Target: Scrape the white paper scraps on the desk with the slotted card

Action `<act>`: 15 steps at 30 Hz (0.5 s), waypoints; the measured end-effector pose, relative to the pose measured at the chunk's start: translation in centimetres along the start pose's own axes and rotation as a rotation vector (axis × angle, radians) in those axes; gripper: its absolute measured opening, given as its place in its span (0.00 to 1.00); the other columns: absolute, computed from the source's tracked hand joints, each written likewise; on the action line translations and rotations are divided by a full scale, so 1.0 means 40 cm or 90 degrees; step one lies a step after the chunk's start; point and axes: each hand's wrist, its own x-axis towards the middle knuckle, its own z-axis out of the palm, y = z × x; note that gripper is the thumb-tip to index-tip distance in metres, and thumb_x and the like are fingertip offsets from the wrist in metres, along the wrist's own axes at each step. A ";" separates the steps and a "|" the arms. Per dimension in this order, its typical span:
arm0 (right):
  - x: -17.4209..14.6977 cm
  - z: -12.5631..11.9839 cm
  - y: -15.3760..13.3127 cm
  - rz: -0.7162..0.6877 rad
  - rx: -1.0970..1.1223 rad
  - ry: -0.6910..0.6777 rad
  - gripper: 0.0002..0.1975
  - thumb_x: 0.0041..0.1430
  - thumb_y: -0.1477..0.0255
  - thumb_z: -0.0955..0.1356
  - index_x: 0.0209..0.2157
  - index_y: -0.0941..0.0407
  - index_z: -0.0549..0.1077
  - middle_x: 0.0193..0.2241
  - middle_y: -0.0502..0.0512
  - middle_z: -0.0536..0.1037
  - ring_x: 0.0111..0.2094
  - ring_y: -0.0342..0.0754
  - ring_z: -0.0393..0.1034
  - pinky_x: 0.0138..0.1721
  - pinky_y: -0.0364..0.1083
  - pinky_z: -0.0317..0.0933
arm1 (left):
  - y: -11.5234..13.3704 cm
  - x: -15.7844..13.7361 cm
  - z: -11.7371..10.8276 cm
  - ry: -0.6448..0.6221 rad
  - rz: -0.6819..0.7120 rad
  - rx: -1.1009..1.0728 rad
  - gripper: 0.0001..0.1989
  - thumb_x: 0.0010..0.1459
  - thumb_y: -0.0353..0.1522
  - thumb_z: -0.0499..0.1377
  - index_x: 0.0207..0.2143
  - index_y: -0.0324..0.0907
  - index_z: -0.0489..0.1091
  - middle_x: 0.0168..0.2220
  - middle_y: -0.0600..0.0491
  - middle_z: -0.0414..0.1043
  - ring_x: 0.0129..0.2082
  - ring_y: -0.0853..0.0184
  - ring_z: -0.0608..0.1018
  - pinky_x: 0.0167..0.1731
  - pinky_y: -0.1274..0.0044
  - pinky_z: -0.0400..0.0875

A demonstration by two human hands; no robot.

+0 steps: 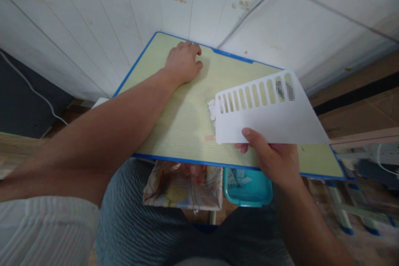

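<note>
Head view. One tabletop (177,122), pale yellow-green, with blue edging; its far edge lies against a white panelled wall (174,0). One left hand (183,63), near the far edge, left of its middle; fingers loosely curled, thumb a little apart from them. One right hand (276,160), at the near edge, right part, gripping a white slotted sheet (274,126), thumb above, fingers beneath. The sheet spans the right half, its right side lining up with the right edge; I cannot tell whether it touches the surface. White scraps (212,110), one cluster, at the sheet's left end. Open room: between left hand and sheet, and toward the near edge. Below that edge: one patterned box (179,201); beside it, one teal container (247,199).
</note>
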 end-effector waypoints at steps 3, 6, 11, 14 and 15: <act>0.009 -0.021 0.020 0.020 -0.012 0.032 0.19 0.72 0.61 0.77 0.26 0.50 0.79 0.22 0.53 0.82 0.25 0.52 0.78 0.33 0.52 0.78 | 0.003 0.000 0.000 0.002 0.001 0.010 0.31 0.69 0.44 0.55 0.70 0.54 0.78 0.71 0.50 0.77 0.70 0.48 0.72 0.77 0.51 0.66; 0.008 -0.027 0.030 0.025 -0.014 0.079 0.17 0.73 0.61 0.77 0.29 0.51 0.81 0.24 0.53 0.84 0.25 0.53 0.79 0.34 0.53 0.78 | 0.010 -0.002 -0.004 -0.009 0.000 0.023 0.30 0.71 0.42 0.54 0.71 0.50 0.78 0.71 0.46 0.76 0.71 0.49 0.72 0.78 0.52 0.66; -0.013 0.012 0.015 -0.021 -0.008 0.036 0.25 0.77 0.58 0.76 0.23 0.50 0.78 0.24 0.53 0.84 0.29 0.54 0.84 0.43 0.54 0.82 | 0.013 -0.007 -0.009 -0.017 -0.014 0.000 0.32 0.70 0.46 0.55 0.72 0.50 0.77 0.73 0.48 0.76 0.72 0.48 0.70 0.79 0.52 0.63; -0.018 0.026 0.005 -0.022 -0.002 0.007 0.29 0.76 0.55 0.76 0.20 0.49 0.75 0.23 0.53 0.83 0.29 0.55 0.84 0.41 0.53 0.82 | 0.008 -0.005 -0.007 -0.018 -0.013 -0.017 0.34 0.66 0.50 0.57 0.72 0.55 0.76 0.73 0.51 0.76 0.74 0.45 0.68 0.79 0.49 0.61; -0.018 0.026 0.002 -0.014 0.003 -0.008 0.29 0.75 0.55 0.77 0.19 0.49 0.75 0.22 0.53 0.83 0.28 0.55 0.84 0.39 0.53 0.82 | 0.007 -0.004 -0.006 -0.018 -0.011 -0.020 0.35 0.66 0.50 0.57 0.72 0.56 0.77 0.74 0.50 0.76 0.74 0.45 0.68 0.78 0.48 0.61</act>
